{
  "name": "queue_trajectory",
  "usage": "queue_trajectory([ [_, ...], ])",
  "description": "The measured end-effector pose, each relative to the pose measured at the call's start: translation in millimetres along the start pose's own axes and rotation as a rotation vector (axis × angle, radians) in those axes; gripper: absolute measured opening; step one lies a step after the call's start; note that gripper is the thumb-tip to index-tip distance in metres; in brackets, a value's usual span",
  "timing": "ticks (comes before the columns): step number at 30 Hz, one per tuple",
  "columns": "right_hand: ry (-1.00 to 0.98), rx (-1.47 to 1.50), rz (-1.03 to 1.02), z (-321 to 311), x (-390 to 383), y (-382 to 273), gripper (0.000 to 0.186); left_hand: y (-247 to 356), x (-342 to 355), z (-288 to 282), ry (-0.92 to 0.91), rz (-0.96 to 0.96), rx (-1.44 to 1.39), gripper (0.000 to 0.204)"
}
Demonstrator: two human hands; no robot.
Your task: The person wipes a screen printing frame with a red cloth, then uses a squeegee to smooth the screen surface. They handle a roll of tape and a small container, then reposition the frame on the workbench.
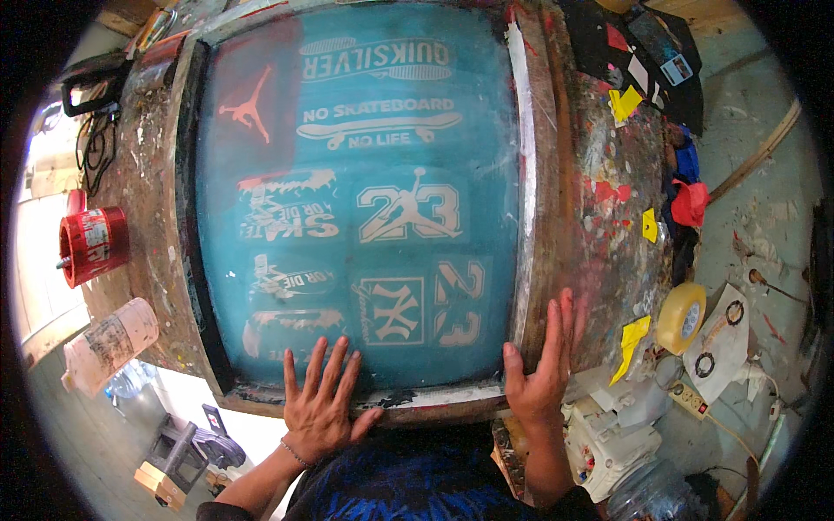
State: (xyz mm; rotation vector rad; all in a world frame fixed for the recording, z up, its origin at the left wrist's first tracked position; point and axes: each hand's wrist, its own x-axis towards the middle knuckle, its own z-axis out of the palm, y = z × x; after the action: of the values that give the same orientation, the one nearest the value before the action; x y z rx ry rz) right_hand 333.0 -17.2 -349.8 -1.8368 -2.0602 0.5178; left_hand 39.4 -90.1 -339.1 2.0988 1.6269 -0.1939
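In front of me lies a large screen-printing frame (pixel 521 174) with a teal-coated mesh (pixel 334 165). Pale stencil designs of lettering, a skateboard and jumping figures show in the mesh, and its far left corner is stained red. My left hand (pixel 321 391) is spread over the near edge, its fingers reaching onto the mesh and its thumb out to the right. At the near right corner, my right hand (pixel 539 373) rests on the frame's edge with thumb and fingers apart. Neither hand holds anything.
A paint-spattered wooden table (pixel 599 252) carries the frame. Along the left are a red container (pixel 94 246), a pinkish plastic bottle (pixel 113 343) and a dark tool with a cord (pixel 91 84). A tape roll (pixel 683 319) and yellow scraps (pixel 631 347) lie right, beside a power strip (pixel 689 400).
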Motion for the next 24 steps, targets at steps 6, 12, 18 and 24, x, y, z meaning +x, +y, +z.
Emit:
queue_trajectory([
  [6, -0.293, -0.362, -0.27, -3.0, 45.1, -31.1, 0.071, 0.1, -0.8, -1.5, -0.004, 0.003, -0.016, 0.076],
  [12, -0.384, -0.441, -0.31, -0.2, 65.8, -29.3, 0.072, -0.4, 0.7, -2.5, 0.004, 0.006, -0.007, 0.076],
  [18, -0.372, -0.421, -0.304, -3.3, 56.7, -28.5, 0.074, -0.1, -0.8, -1.5, 0.017, 0.003, -0.016, 0.076],
  [24, -0.344, -0.416, -0.31, -0.5, 60.8, -31.0, 0.072, 0.6, -0.7, -1.8, 0.029, 0.001, -0.025, 0.074],
])
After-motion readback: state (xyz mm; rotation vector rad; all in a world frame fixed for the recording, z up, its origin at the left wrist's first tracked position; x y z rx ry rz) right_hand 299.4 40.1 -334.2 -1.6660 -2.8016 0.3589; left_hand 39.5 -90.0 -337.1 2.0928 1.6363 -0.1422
